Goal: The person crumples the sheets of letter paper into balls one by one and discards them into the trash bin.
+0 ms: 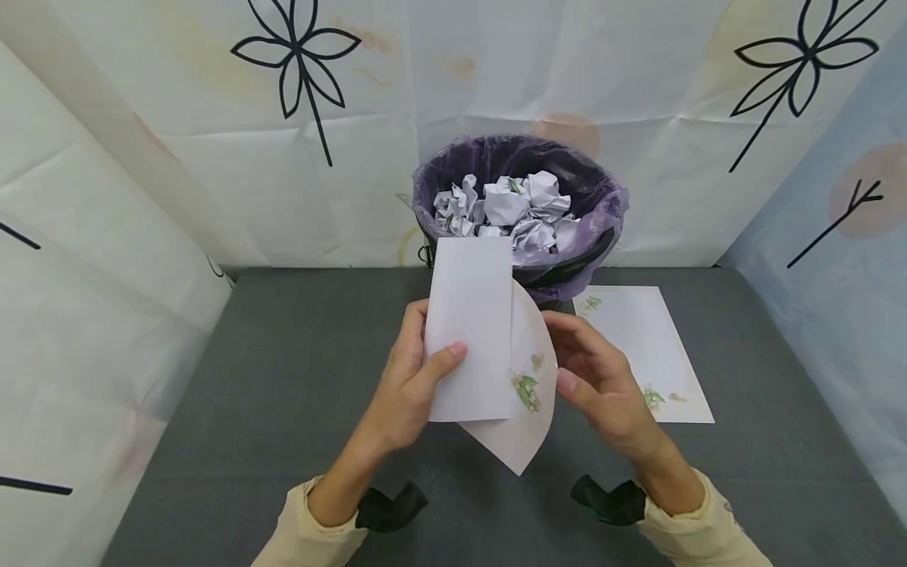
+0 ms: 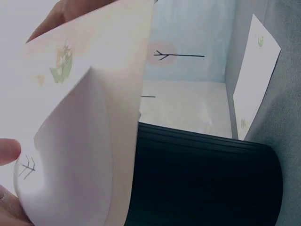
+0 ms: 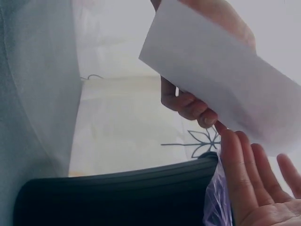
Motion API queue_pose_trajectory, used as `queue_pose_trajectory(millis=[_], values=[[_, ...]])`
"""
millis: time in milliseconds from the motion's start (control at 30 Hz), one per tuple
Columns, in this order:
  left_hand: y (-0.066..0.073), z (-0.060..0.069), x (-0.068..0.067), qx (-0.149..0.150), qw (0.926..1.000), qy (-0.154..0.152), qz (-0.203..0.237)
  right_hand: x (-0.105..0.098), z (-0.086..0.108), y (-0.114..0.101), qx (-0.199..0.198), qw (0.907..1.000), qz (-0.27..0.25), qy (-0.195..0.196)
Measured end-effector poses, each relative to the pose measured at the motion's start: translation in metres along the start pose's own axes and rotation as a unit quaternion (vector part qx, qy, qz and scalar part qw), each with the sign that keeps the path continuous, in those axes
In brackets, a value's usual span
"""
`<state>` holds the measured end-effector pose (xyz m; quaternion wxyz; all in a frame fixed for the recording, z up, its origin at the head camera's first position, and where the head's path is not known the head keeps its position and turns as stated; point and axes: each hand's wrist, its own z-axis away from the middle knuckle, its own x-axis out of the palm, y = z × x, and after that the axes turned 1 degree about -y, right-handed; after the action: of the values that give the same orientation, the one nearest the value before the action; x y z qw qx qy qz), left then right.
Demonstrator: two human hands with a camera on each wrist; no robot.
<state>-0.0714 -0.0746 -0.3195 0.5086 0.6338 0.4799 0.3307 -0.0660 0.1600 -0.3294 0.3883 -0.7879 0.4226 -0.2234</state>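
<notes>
The left hand (image 1: 407,382) grips a folded white sheet (image 1: 471,331), thumb on its front and fingers behind. From the sheet's right side a curved flap (image 1: 527,378) with a printed green plant bulges out, its corner pointing down. The right hand (image 1: 602,378) is beside the flap's right edge, fingers loosely bent with a gap between thumb and fingers. In the right wrist view the right hand's fingers (image 3: 244,179) extend below the paper (image 3: 211,66); whether they touch it is hard to tell.
Behind the paper stands a dark bin with a purple liner (image 1: 609,205), holding several crumpled white papers (image 1: 506,205). A flat printed sheet (image 1: 638,339) lies on the grey table (image 1: 283,354) at the right. Patterned cloth walls (image 1: 354,189) surround the table.
</notes>
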Motion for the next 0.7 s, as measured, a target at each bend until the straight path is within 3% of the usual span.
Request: queue_pose_trajectory(millis=[200, 400, 533, 700], values=[[0.0007, -0.0001, 0.0045, 0.005, 0.9999, 0.010, -0.007, 0.0073, -0.0004, 0.0009, 0.063, 0.9977, 0.011, 0.022], [0.0003, -0.0008, 0.0060, 0.015, 0.9999, 0.006, -0.005, 0.0099, -0.0025, -0.0004, 0.093, 0.9949, 0.031, 0.026], [0.0004, -0.0019, 0.0042, 0.015, 0.9993, -0.007, 0.034, 0.0091, -0.0034, 0.0004, 0.116, 0.9919, 0.045, 0.027], [0.0026, -0.0041, 0.0013, -0.019, 0.9941, -0.022, 0.104, 0.0066, -0.0042, 0.0034, 0.135, 0.9873, 0.079, 0.030]])
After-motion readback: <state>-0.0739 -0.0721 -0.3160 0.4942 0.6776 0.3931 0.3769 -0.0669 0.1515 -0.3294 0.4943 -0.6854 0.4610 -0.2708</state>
